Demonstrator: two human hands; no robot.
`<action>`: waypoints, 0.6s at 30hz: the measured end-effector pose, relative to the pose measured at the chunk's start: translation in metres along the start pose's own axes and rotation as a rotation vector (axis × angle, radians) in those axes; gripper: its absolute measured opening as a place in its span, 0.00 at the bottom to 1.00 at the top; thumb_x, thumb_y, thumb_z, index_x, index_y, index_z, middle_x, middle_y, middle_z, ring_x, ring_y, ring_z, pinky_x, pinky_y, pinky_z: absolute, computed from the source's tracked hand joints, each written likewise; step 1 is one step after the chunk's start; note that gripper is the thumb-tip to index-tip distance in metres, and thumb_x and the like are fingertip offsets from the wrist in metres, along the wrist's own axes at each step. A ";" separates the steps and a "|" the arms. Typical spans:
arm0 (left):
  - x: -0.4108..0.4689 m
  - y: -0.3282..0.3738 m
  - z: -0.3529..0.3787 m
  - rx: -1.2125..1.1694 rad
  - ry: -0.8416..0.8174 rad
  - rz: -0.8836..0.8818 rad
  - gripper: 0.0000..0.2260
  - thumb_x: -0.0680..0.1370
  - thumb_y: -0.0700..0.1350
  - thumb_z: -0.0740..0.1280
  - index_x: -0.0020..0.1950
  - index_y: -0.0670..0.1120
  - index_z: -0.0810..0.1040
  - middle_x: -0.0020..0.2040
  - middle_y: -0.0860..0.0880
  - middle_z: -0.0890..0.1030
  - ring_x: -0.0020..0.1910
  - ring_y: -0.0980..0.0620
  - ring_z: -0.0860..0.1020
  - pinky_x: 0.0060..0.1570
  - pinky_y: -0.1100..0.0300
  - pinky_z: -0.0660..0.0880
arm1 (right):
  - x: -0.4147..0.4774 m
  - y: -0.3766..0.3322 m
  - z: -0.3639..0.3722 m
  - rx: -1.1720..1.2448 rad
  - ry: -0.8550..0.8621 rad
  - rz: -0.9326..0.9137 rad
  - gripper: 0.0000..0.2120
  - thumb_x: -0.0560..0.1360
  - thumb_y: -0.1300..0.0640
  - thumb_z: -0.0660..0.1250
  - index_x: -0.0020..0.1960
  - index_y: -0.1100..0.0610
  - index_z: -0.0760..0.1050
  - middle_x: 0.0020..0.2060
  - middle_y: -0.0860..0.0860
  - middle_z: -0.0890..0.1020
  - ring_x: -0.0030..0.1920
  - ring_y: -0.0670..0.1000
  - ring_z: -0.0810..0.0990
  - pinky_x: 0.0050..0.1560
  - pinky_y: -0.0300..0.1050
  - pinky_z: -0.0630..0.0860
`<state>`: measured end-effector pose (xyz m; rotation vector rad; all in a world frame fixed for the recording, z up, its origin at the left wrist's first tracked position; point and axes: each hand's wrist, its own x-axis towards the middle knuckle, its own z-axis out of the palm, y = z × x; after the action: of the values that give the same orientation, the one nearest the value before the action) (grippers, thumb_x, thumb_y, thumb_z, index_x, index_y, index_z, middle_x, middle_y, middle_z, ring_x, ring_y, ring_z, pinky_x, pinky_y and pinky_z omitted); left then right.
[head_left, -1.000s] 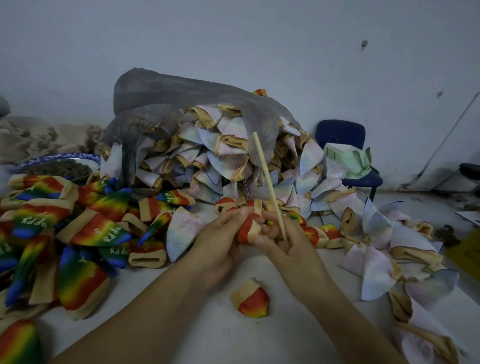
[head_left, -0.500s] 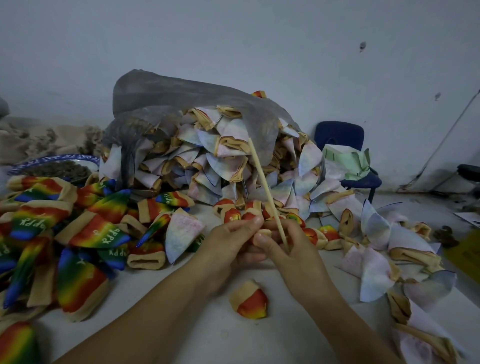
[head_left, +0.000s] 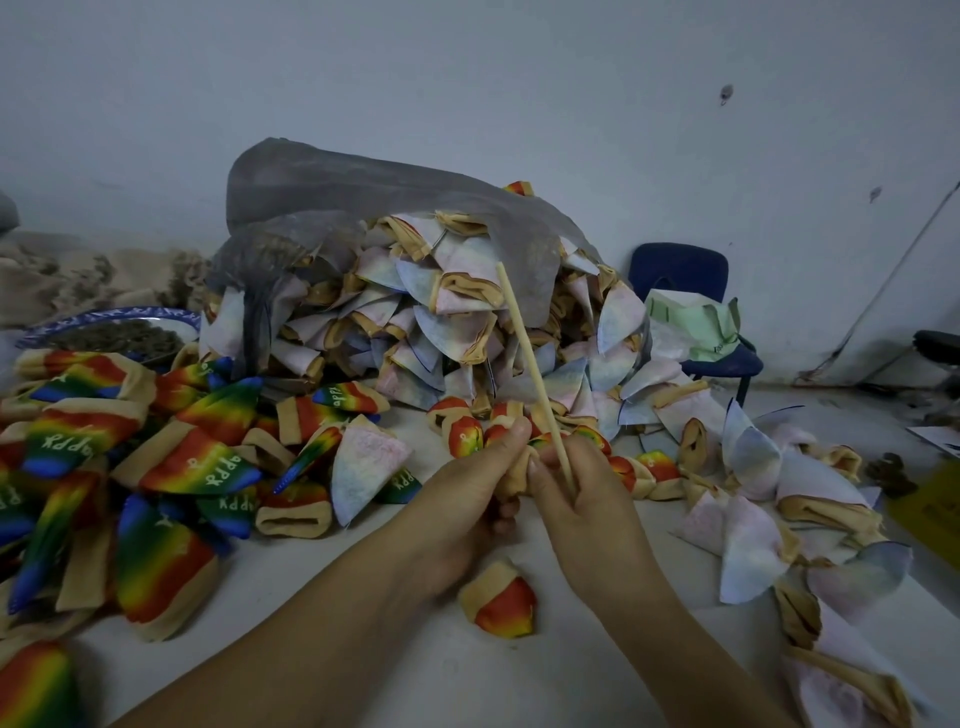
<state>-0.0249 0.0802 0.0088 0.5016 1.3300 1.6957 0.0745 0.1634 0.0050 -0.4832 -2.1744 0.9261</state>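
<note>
hand state: the left hand (head_left: 467, 499) is curled, and its thumb and fingertips pinch a small tan fabric piece (head_left: 519, 466). the right hand (head_left: 589, 512) is also curled. it grips a thin wooden stick (head_left: 531, 371) between its fingers, and its thumb presses the same fabric piece from the other side.

position of the worked item: the fabric piece is held between the two hands, above the surface (head_left: 363, 654) and near the middle of the view. only its tan cuff and a small coloured edge are visible; the rest is hidden by the fingers.

stick: the lower end sits in the right hand. the shaft is tilted up and to the left, and its free end stands in front of the pile.

adjacent items:
- a folded red and tan piece (head_left: 501, 600) lies on the surface just below the hands, touching neither.
- a heap of rainbow pieces (head_left: 197, 467) with white lettering lies to the left.
- a pile of pale pieces (head_left: 441, 322) spills from a grey plastic bag (head_left: 363, 192) behind the hands and runs on along the right side.
- a blue-rimmed plate (head_left: 104, 314) with dark contents stands at the far left.
- a blue chair (head_left: 675, 270) stands against the wall at the right.
</note>
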 end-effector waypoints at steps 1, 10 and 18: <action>0.000 0.001 -0.001 0.036 0.045 0.021 0.24 0.68 0.65 0.70 0.49 0.46 0.82 0.31 0.51 0.71 0.27 0.57 0.67 0.29 0.64 0.65 | -0.001 -0.002 0.001 -0.008 0.002 -0.016 0.06 0.78 0.53 0.62 0.42 0.48 0.70 0.36 0.46 0.72 0.36 0.43 0.71 0.36 0.32 0.68; 0.004 0.019 -0.029 -0.450 0.213 -0.015 0.21 0.75 0.61 0.69 0.43 0.42 0.79 0.34 0.47 0.77 0.30 0.54 0.76 0.28 0.63 0.75 | -0.004 -0.006 -0.012 -0.036 -0.190 0.088 0.14 0.74 0.33 0.54 0.38 0.40 0.69 0.31 0.40 0.73 0.33 0.41 0.70 0.33 0.35 0.65; 0.007 0.029 -0.052 -0.875 0.090 0.110 0.22 0.74 0.59 0.71 0.62 0.46 0.80 0.53 0.40 0.85 0.49 0.44 0.85 0.41 0.50 0.83 | -0.002 0.002 -0.036 -0.481 -0.312 0.021 0.25 0.74 0.33 0.45 0.45 0.46 0.75 0.38 0.43 0.79 0.40 0.41 0.77 0.42 0.42 0.74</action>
<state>-0.0790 0.0564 0.0162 -0.0195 0.5092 2.1926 0.1023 0.1808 0.0208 -0.6197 -2.6957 0.5034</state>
